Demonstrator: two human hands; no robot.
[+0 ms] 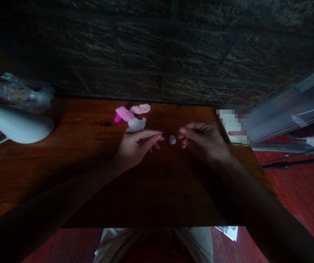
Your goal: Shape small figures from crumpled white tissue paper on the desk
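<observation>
A small white lump point(172, 139) sits between my two hands over the wooden table point(77, 160). My right hand point(204, 140) has its fingers curled, and its fingertips pinch the lump's right side. My left hand point(136, 145) hovers just left of the lump, its fingers stretched toward it and a little apart from it. Behind my left hand lie a white crumpled piece point(136, 124), a bright pink piece point(124, 114) and a pale pink piece point(140, 108).
A white lamp head point(17, 124) juts in at the left edge, with a crumpled clear plastic bag point(17, 91) behind it. A dark brick-patterned wall point(157, 47) runs along the table's far side. A white card point(232, 126) lies at the table's right corner.
</observation>
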